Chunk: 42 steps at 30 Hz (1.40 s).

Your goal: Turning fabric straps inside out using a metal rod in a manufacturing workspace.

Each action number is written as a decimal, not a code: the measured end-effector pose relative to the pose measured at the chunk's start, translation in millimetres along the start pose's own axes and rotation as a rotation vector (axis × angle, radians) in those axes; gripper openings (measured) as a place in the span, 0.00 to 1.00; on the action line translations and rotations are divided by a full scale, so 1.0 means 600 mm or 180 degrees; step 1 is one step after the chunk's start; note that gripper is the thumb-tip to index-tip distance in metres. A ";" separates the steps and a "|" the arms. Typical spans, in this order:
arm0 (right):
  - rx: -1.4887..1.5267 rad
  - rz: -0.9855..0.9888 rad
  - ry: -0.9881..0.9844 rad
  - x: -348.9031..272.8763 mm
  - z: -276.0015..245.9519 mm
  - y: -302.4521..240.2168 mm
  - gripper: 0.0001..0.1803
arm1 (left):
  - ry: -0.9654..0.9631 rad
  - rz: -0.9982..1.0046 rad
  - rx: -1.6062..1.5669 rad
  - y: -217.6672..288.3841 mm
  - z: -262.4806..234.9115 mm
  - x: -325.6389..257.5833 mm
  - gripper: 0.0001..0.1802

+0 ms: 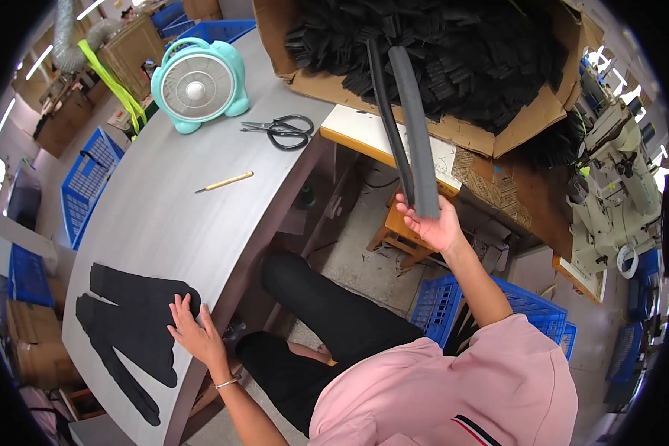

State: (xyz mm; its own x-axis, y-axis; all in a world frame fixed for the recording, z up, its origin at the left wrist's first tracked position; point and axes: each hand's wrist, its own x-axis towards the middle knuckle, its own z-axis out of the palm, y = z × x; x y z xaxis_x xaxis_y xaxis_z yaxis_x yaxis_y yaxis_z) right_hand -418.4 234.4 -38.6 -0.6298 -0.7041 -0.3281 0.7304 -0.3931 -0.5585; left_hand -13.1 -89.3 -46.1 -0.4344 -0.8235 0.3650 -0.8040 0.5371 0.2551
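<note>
My left hand [195, 331] lies with its fingers spread at the edge of the grey table, its fingertips on a flat black fabric piece [143, 312] with several long arms. Out to the right, my right hand [435, 225] is closed around the lower ends of a pair of long strips. One is a dark grey fabric strip [416, 126], the other a narrower black strip [386, 111]. Their upper ends reach the cardboard box [305, 80], which is heaped with black fabric pieces [461, 59].
On the grey table [149, 223] stand a turquoise fan [195, 90], black-handled scissors [286, 132] and a yellow pen-like tool [224, 183]. A wooden stool [398, 227] and a blue crate [436, 305] are below on the right. Sewing machines [621, 171] line the far right.
</note>
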 end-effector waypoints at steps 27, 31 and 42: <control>-0.1686 -0.1809 0.1196 -0.116 0.148 -0.135 0.11 | 0.0149 -0.0091 -0.0011 0.015 -0.009 -0.005 0.20; -0.1216 -0.1874 0.1327 -0.120 0.157 -0.166 0.13 | 0.0231 -0.0065 -0.0043 0.010 -0.007 -0.004 0.20; -0.0979 -0.2036 0.0882 -0.131 0.270 -0.122 0.14 | 0.0267 0.0009 -0.0074 0.006 -0.006 -0.007 0.20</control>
State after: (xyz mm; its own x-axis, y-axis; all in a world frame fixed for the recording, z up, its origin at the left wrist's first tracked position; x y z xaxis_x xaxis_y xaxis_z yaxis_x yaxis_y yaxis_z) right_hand -379.7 222.7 151.6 -0.9786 -0.2042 -0.0258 0.1199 -0.4636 -0.8779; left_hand -12.8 -83.3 -43.2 -0.4003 -0.8044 0.4391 -0.7927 0.5443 0.2744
